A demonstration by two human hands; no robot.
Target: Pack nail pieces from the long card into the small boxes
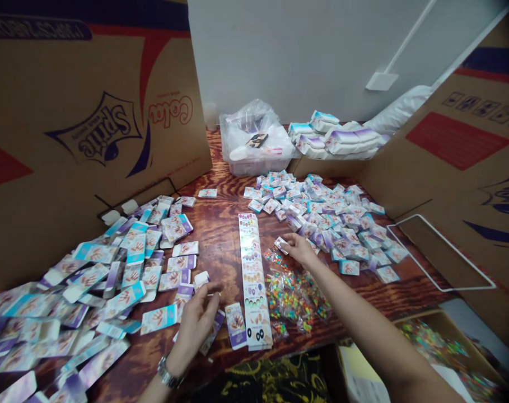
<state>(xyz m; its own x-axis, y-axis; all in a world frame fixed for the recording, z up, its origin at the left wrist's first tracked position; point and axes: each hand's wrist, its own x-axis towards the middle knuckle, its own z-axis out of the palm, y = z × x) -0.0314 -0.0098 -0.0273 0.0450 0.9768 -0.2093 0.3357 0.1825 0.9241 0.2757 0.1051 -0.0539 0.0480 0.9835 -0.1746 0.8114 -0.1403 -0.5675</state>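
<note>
My left hand (199, 316), with a metal watch on the wrist, is over the edge of the flat printed cartons (159, 319). Its fingers are curled around a small carton (201, 279) with an open flap, partly hidden by the hand. Out to the right, my right hand (298, 249) pinches a small white box (280, 245) at the near side of a heap of closed boxes (334, 221). Between the hands lies a long stack of printed strips (254, 280), with one purple-white carton (236, 326) beside it. Bags of colourful small pieces (294, 294) lie below my right hand.
Large cardboard boxes (90, 112) stand left and right (460, 145). At the back are a plastic tub (258, 165) with bags and stacked carton bundles (338, 137). A box of colourful pieces (439, 347) sits at the lower right, below the wooden table (220, 224).
</note>
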